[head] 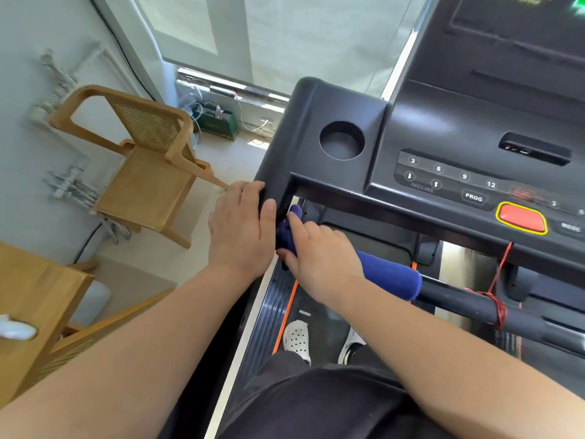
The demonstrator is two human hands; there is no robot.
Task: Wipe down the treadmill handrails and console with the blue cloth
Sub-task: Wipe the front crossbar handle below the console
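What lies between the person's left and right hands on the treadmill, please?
In the head view, the black handrail and the blue cloth's bunched end lie between the left hand and right hand.

We see our left hand (pixel 240 223) gripping the black plastic treadmill handrail (pixel 274 188) at the corner of the dark button-covered console (pixel 443 147). Our right hand (pixel 319 258) holds the blue terry cloth (pixel 389 277) against the handrail, the cloth trailing along the black crossbar (pixel 459 304).
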